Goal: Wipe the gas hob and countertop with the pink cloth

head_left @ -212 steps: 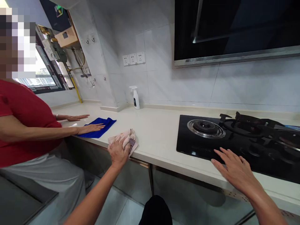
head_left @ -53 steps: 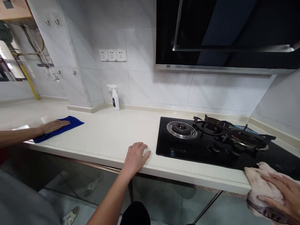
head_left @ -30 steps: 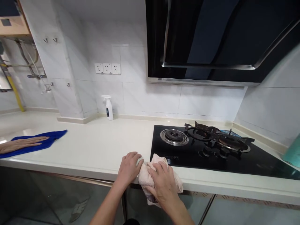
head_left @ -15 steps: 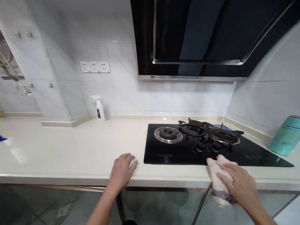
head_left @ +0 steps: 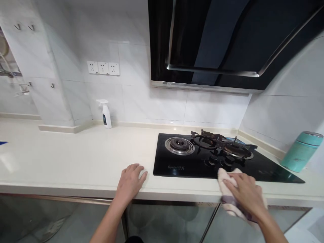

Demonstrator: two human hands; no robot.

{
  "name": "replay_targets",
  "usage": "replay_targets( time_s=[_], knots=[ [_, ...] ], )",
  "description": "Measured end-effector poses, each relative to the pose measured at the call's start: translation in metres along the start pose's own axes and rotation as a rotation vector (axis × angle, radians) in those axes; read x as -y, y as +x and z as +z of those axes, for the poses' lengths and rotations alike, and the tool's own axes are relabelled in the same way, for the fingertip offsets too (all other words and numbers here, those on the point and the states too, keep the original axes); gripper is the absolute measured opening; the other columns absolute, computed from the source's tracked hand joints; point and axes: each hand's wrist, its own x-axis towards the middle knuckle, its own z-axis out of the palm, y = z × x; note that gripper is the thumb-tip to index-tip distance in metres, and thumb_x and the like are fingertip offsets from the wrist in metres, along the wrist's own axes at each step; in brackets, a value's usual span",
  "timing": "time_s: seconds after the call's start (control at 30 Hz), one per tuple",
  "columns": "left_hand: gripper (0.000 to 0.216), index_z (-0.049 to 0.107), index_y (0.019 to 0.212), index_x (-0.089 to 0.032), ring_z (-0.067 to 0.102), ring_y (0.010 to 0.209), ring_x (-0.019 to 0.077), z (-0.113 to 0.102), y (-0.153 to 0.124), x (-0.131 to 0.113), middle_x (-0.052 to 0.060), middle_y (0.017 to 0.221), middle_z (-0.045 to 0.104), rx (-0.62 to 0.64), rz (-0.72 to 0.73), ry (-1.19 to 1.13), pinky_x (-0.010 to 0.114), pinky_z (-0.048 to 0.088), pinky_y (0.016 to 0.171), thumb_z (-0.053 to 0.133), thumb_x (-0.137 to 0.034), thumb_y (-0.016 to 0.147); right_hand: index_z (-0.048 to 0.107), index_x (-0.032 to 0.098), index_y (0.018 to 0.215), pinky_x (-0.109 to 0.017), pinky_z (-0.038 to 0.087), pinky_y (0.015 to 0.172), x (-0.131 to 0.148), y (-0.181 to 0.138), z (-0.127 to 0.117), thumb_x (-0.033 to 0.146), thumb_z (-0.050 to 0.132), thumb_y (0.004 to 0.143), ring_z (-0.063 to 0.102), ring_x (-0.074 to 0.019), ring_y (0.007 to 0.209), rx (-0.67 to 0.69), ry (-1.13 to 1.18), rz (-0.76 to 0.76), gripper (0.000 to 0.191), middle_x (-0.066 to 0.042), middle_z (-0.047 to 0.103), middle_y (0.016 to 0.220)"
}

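My right hand [head_left: 244,192] presses down on a pale cloth [head_left: 229,200] with a purplish-grey band. The cloth lies across the front edge of the black gas stove [head_left: 192,170], and its lower part hangs over the edge of the white countertop [head_left: 76,158]. My palm hides part of it. Left of the stove, my left hand [head_left: 131,180] rests on the countertop with its thumb apart from the fingers and nothing in it. Two control knobs [head_left: 214,159] stand just behind the cloth.
A black pan support [head_left: 206,143] sits loosely over the stove's middle and right side; the left burner [head_left: 180,144] is uncovered. A turquoise flask [head_left: 302,152] stands at right. By the wall is a white spray bottle [head_left: 106,114]. The range hood [head_left: 210,40] hangs above.
The view has tilted and shifted a little. My right hand has slid slightly left along the stove's front edge with the cloth, and more of the cloth's hanging end shows. My left hand stays put.
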Motion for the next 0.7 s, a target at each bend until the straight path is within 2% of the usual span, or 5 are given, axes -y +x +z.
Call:
replay_targets(
  time_s=[0.17, 0.27, 0.37, 0.47, 0.7],
  knots=[
    [0.028, 0.072, 0.114, -0.023, 0.062, 0.124, 0.0296, 0.000, 0.000, 0.000, 0.011, 0.129, 0.071, -0.003, -0.003, -0.019, 0.046, 0.047, 0.102, 0.052, -0.038, 0.101, 0.069, 0.025, 0.117, -0.042, 0.038, 0.085, 0.142, 0.000, -0.019, 0.048, 0.049, 0.102, 0.051, -0.0305, 0.106, 0.086, 0.157, -0.290, 0.034, -0.011, 0.062, 0.116],
    [0.027, 0.073, 0.112, -0.024, 0.062, 0.126, 0.0293, 0.001, -0.001, 0.000, 0.010, 0.128, 0.071, -0.018, 0.002, -0.039, 0.046, 0.047, 0.102, 0.053, -0.038, 0.100, 0.067, 0.022, 0.109, -0.042, 0.036, 0.087, 0.194, 0.010, -0.024, 0.039, 0.054, 0.100, 0.049, -0.0302, 0.106, 0.094, 0.180, -0.361, 0.023, -0.012, 0.060, 0.115],
    [0.026, 0.073, 0.111, -0.023, 0.062, 0.125, 0.0296, 0.002, -0.002, 0.001, 0.011, 0.126, 0.071, -0.031, 0.012, -0.047, 0.047, 0.047, 0.101, 0.054, -0.037, 0.100, 0.065, 0.022, 0.107, -0.041, 0.035, 0.089, 0.213, 0.021, -0.021, 0.035, 0.057, 0.099, 0.048, -0.0289, 0.106, 0.134, 0.241, -0.420, 0.017, -0.011, 0.059, 0.117],
    [0.026, 0.073, 0.111, -0.023, 0.062, 0.122, 0.0294, 0.004, -0.003, 0.002, 0.011, 0.126, 0.071, -0.034, 0.008, -0.046, 0.047, 0.046, 0.101, 0.053, -0.038, 0.100, 0.065, 0.022, 0.106, -0.038, 0.035, 0.087, 0.211, 0.035, -0.013, 0.033, 0.056, 0.100, 0.049, -0.0264, 0.105, 0.169, 0.314, -0.460, 0.015, -0.009, 0.059, 0.116],
    [0.030, 0.072, 0.113, -0.023, 0.062, 0.120, 0.0280, 0.002, -0.004, -0.001, 0.010, 0.125, 0.072, -0.032, 0.008, -0.077, 0.045, 0.044, 0.100, 0.050, -0.041, 0.103, 0.067, 0.019, 0.108, -0.042, 0.037, 0.089, 0.228, 0.063, -0.006, 0.038, 0.052, 0.104, 0.051, -0.0304, 0.108, 0.208, 0.140, -0.302, 0.025, -0.013, 0.060, 0.113]
  ],
)
